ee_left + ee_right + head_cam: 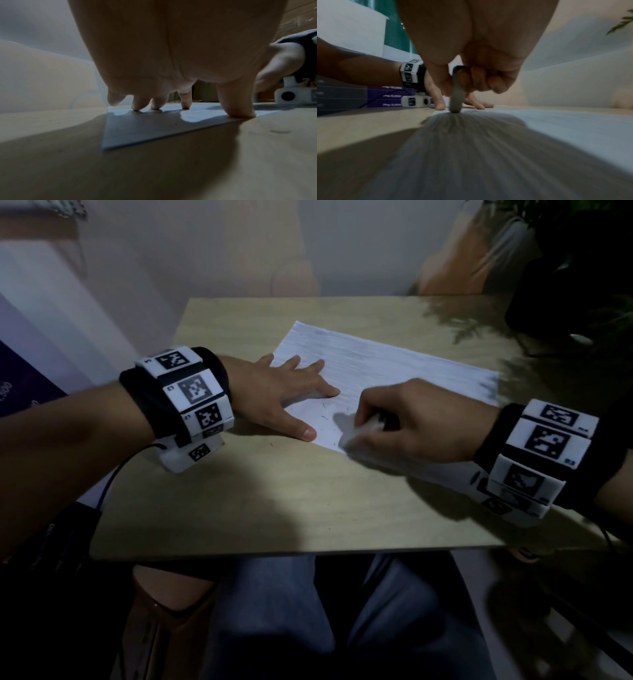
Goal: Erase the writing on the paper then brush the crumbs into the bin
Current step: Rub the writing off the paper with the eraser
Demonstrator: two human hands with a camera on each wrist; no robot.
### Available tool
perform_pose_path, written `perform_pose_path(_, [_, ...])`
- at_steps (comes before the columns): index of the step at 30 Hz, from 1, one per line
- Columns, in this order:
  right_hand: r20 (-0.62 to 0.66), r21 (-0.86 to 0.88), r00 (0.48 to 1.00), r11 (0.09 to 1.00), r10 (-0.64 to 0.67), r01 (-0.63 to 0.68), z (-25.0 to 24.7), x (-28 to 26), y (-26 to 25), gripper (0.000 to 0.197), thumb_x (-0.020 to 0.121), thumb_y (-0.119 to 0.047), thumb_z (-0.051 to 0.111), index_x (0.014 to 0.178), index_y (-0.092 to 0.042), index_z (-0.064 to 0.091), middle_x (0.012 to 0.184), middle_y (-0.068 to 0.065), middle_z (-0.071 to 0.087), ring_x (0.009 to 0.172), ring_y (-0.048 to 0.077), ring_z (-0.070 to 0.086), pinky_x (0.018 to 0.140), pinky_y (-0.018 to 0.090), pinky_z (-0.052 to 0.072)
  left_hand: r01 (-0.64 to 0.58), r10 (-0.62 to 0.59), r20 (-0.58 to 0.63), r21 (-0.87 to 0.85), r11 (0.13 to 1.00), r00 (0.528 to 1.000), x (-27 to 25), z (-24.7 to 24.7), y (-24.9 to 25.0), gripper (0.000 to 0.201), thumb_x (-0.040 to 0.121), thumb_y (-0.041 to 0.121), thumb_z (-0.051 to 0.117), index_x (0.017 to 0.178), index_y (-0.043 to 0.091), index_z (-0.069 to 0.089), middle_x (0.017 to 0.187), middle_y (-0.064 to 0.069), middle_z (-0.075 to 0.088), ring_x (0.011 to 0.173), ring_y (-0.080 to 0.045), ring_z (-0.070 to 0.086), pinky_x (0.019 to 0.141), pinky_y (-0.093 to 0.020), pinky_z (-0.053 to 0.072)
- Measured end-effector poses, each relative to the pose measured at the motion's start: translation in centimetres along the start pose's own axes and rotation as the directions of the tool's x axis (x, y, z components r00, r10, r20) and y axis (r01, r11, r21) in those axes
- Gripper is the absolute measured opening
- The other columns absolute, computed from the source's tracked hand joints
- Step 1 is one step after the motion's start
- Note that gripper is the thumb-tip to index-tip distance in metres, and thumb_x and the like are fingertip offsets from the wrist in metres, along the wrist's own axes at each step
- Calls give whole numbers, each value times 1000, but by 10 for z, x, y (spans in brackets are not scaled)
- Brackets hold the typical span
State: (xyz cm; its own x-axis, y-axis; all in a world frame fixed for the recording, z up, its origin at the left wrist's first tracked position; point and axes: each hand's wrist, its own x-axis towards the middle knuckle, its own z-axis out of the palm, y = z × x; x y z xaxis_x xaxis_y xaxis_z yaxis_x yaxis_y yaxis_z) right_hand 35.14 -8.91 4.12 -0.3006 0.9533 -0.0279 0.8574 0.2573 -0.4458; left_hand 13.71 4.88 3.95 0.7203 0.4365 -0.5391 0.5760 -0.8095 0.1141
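A white lined sheet of paper lies at an angle on the wooden table. My left hand lies flat with spread fingers, pressing the sheet's left corner down. My right hand pinches a grey-white eraser, whose tip touches the paper near its front edge. A few small dark crumbs lie on the sheet between the two hands. No bin shows in any view.
A dark potted plant stands at the table's far right corner. A wall runs behind the table. A black cable hangs off the left wrist by the table's left edge. My legs are under the front edge.
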Motion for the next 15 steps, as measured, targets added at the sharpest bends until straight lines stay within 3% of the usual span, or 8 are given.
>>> perform_pose_path(2, [76,60,997,998,-11,7,-1,-2,-3,33,81,-58,60,93,-28,65,77,-15,65,72,-1,58,63,15,41,0,0,0,-1,1000,1000,0,0,0,87,88,75,48,158,51,2,168,8,-23,155,-23,-20,125,-54,-10])
perform_pose_path(3, [45,39,999,999,-5,3,-1,0,0,33,82,-58,61,93,-28,66,78,-15,65,73,0,58,64,17,41,0,0,2,-1,1000,1000,-1,0,0,87,88,74,48,158,51,3,168,7,-23,155,-24,-20,125,-54,-10])
perform_pose_path(7, [-146,-135,989,990,22,-42,1,5,9,36,87,-58,54,95,-25,65,83,-9,68,77,15,62,70,36,50,-2,2,9,-2,1000,1000,-1,-1,1,91,82,79,44,158,51,2,168,7,-23,155,-24,-20,125,-54,-10])
perform_pose_path(11, [41,27,999,999,-34,33,3,0,0,35,84,-61,56,95,-28,65,78,-14,66,73,4,59,66,20,44,1,-1,18,-2,1000,1000,-1,-2,1,93,80,79,43,158,50,2,168,6,-23,155,-24,-19,125,-54,-10])
perform_pose_path(12, [31,41,999,999,-35,33,3,1,1,31,86,-57,58,94,-28,65,79,-14,66,73,4,60,66,21,44,2,-2,18,1,1000,1000,-2,-2,2,93,80,79,43,158,50,1,168,6,-24,155,-24,-19,125,-54,-10])
perform_pose_path(15, [-101,-69,995,998,-8,1,2,6,6,27,91,-52,56,94,-27,65,81,-12,67,73,8,60,69,35,50,1,-1,26,10,1000,1000,-2,-2,2,94,79,80,41,158,51,0,168,6,-25,155,-24,-20,125,-54,-10])
